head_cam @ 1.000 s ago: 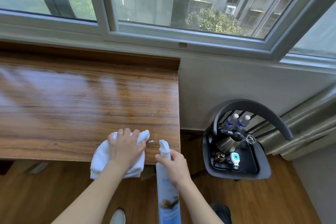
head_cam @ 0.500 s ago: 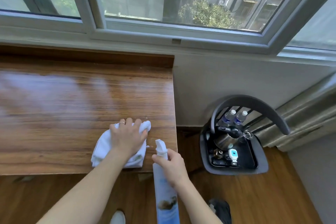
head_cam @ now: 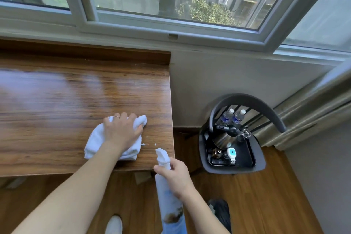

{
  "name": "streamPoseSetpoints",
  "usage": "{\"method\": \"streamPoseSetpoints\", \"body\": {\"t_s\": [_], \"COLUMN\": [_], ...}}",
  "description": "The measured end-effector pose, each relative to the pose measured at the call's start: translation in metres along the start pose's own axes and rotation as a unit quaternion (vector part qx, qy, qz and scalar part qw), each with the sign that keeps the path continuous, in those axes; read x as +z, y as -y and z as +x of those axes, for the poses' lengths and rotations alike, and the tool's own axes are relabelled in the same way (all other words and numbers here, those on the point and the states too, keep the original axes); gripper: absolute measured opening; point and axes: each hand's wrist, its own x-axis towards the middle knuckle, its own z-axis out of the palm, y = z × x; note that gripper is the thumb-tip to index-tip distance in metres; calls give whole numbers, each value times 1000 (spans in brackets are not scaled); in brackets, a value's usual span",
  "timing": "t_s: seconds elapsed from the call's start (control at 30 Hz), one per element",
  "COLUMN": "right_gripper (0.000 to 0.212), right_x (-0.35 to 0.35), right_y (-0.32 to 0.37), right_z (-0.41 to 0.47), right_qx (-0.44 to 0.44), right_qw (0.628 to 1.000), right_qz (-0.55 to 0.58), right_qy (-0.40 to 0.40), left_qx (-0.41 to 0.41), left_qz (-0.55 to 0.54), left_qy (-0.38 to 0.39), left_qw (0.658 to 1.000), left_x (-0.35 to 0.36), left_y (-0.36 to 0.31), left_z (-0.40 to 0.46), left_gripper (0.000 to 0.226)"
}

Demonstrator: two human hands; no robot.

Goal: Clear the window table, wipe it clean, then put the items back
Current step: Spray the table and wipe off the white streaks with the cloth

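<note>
The wooden window table (head_cam: 57, 100) runs along the wall under the window, its top bare and glossy. A white cloth (head_cam: 95, 142) lies near the table's front right corner. My left hand (head_cam: 121, 131) presses down on it, fingers curled over the bunched far edge. My right hand (head_cam: 174, 176) grips the neck of a white spray bottle (head_cam: 171, 207), held just in front of the table's right corner with the nozzle pointing at the tabletop. A few small white flecks (head_cam: 148, 144) sit on the wood between cloth and nozzle.
To the right of the table a dark chair (head_cam: 247, 100) carries a black tray (head_cam: 247, 163) with a steel kettle (head_cam: 226, 137), two water bottles (head_cam: 233, 116), a glass and small items. Curtains (head_cam: 313, 110) hang at far right. My shoes show on the wooden floor.
My left hand has pushed the cloth a little farther away across the table, from overhanging the front edge to lying fully on the wood. The right hand keeps the spray bottle in about the same place.
</note>
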Motion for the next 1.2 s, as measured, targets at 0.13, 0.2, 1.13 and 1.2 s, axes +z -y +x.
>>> {"method": "streamPoseSetpoints", "body": {"t_s": [0.13,0.2,1.13,1.2], "right_gripper": [14,24,29,30], "right_x": [1,3,-17,-19], "right_y": [10,15,13,12], "right_z": [-4,-6,8,11], "right_qx": [-7,-10,-24,-14], "right_qw": [1000,1000,999,999], "right_qz": [4,12,28,20], "right_qy": [26,19,-17,-21], "left_qx": [6,0,56,55], "left_qz": [-7,-5,-9,-3], "left_qy": [-28,-34,-54,-62], "left_qw": [1000,999,997,997], "left_x": [-2,-4,-3,0], "left_y": [2,2,-46,-47], "left_z": [-34,-45,-34,-17], "left_gripper": [43,45,43,44]}}
